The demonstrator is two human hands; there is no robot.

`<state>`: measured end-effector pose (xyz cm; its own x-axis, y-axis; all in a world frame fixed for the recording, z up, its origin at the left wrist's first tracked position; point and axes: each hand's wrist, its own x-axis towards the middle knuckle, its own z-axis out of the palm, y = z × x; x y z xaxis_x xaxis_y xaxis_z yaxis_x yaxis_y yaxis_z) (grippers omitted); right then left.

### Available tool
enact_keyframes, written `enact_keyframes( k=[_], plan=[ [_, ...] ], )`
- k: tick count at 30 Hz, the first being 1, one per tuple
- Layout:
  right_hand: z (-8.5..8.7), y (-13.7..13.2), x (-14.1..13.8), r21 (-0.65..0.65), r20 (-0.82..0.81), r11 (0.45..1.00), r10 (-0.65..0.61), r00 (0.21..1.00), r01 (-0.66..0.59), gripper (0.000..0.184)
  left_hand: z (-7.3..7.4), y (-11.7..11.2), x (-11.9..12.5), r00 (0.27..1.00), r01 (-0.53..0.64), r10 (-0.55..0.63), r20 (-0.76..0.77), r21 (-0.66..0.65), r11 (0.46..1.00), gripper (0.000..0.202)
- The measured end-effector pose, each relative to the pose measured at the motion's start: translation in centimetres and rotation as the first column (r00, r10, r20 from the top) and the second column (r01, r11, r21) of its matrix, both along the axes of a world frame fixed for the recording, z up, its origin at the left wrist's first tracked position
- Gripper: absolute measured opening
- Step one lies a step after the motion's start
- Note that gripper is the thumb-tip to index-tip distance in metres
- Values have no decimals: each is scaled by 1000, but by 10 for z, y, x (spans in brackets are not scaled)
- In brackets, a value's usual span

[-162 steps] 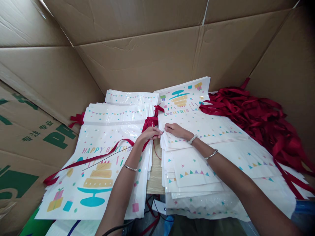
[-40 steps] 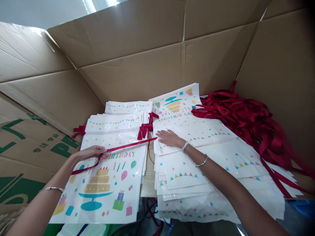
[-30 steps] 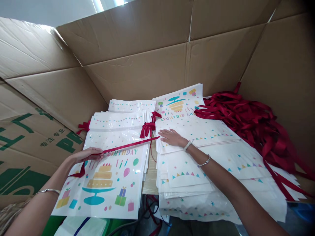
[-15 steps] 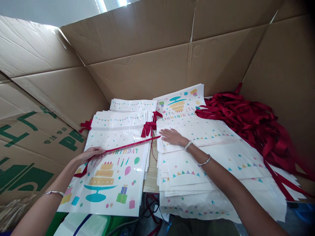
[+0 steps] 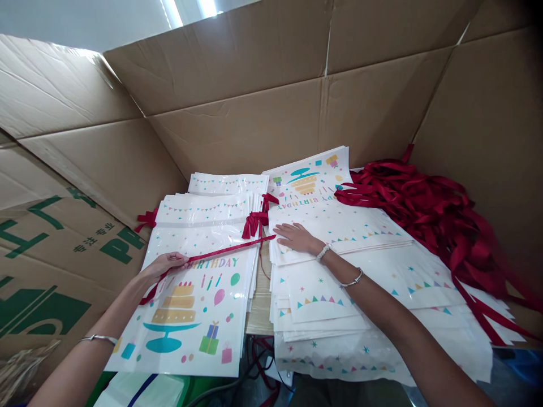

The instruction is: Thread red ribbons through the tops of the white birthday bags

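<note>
My left hand pinches a dark red ribbon and holds it stretched tight over the left stack of white "Happy Birthday" bags. The ribbon runs up and right to the edge of the right stack of bags. My right hand lies flat, fingers spread, on the near left corner of that right stack, just where the ribbon enters. A bunch of red ribbon ends sticks out between the two stacks.
A heap of loose red ribbons lies at the right. Tall cardboard walls close in the back and both sides. A strip of wooden table shows between the stacks. Cables hang below the front edge.
Over five seconds my left hand drew the ribbon from the gap out to the left and taut; my right hand went from pinching to flat. In the last second almost nothing moved.
</note>
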<state>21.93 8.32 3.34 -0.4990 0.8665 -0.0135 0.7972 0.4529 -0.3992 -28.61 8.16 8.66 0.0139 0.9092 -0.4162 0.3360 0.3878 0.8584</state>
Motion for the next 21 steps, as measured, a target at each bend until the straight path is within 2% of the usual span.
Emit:
enact_keyframes(
  k=[5,10,13,17,21],
  plan=[
    [4,-4,-3,40,8,999,-22,1000,21,63,0,12,66,999,48,-46,-23,75,996,46],
    [5,-5,-5,58,-3,998,-29,1000,30,62,-12,30,141,979,200,-202,-7,170,965,45],
    [5,-5,-6,65,-4,997,-28,1000,29,62,-19,37,190,965,254,-263,22,195,947,46],
    [10,-6,-7,31,-1,999,-35,999,35,62,-25,42,249,956,261,-282,76,216,941,44],
    [16,-8,-8,16,8,999,-40,999,40,61,-26,48,287,955,264,-288,75,231,936,48]
  ],
)
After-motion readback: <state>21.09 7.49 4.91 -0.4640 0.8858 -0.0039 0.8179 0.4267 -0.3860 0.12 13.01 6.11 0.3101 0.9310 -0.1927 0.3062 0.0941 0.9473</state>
